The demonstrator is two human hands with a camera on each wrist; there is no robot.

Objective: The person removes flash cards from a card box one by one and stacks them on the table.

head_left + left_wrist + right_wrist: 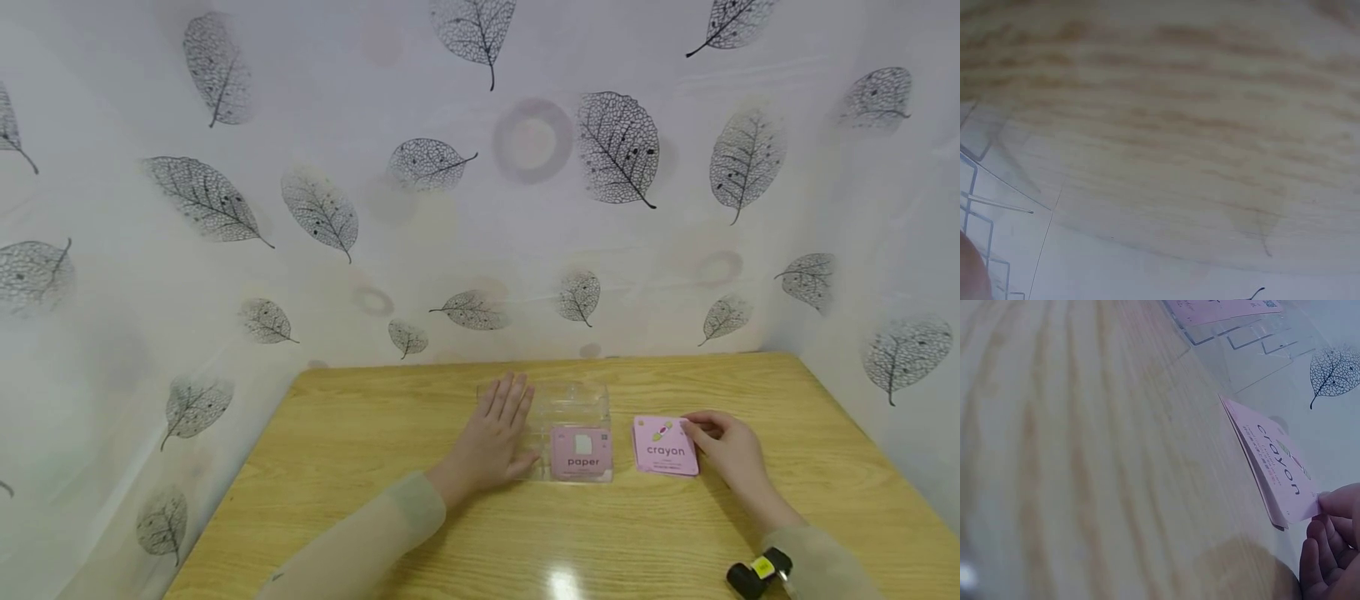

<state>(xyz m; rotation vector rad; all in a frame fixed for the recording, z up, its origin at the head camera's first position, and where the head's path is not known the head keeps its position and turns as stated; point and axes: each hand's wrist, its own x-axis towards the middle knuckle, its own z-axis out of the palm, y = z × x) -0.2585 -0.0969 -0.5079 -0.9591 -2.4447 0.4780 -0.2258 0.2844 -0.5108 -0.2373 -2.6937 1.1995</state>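
My left hand [495,437] lies flat with straight fingers on the left part of a clear plastic case [543,400]. In the case's front right compartment sits a pink card marked "paper" [582,462]. To the right of the case is a pink card marked "crayon" [666,450], its upper right corner pinched between the thumb and fingers of my right hand [727,450]. The right wrist view shows this crayon card [1275,465] lifted at an angle, with at least one more card edge under it. Only a fingertip [971,272] of the left hand shows in the left wrist view.
Everything stands on a wood-grain table [360,433]. Behind and at both sides hangs a pale sheet [420,250] printed with leaf shapes. A small black device with a yellow label [761,571] is at the right wrist.
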